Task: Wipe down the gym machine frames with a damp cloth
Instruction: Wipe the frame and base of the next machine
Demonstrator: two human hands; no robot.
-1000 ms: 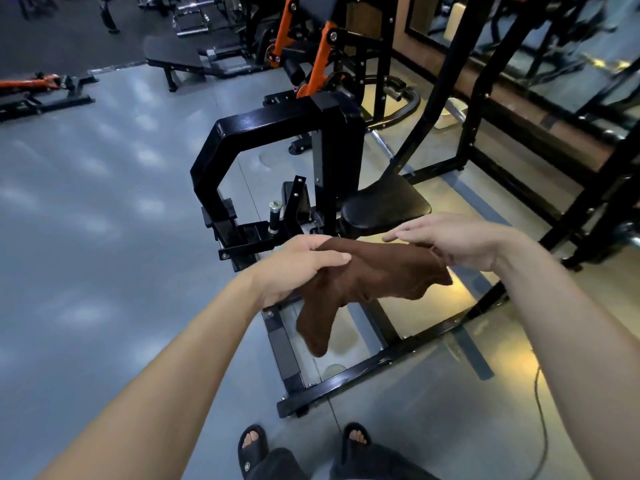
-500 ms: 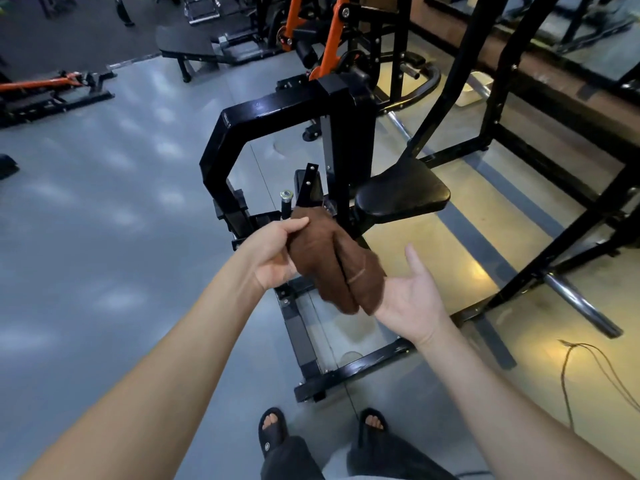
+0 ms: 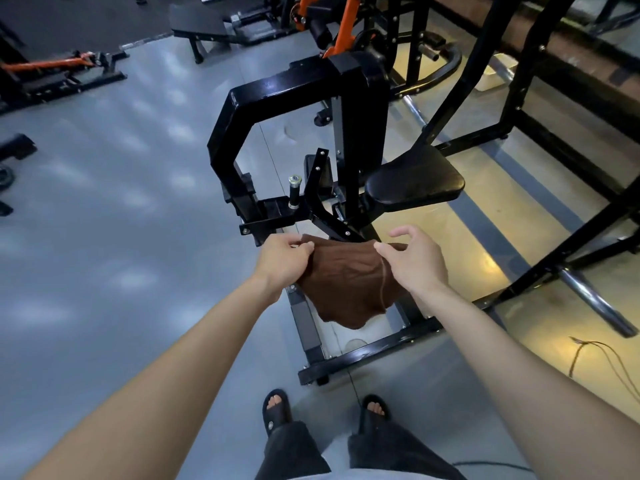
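In the centre of the frame both hands hold a brown cloth up in front of a black gym machine frame. The left hand grips the cloth's upper left corner, fingers curled over the edge. The right hand pinches the upper right edge between thumb and forefinger, while its other fingers are lifted and loosely curved above the fabric. The cloth is stretched between the two hands and sags below them in a crumpled, rounded flap, hanging over the low base rails of the machine without visibly touching them.

Just above the cloth, a slanted bolted bracket runs down toward the hands; whether the cloth's top edge touches it cannot be told. Beside the bracket, left of it, stands a short peg with a silver cap. A black padded seat sits right of centre, above the right hand. The machine's boxy arch rises toward the upper middle of the frame.

In the upper part, orange-armed equipment stands behind it. At the bottom centre, two feet in black sandals stand on the grey floor. A thin cable lies at the lower right.
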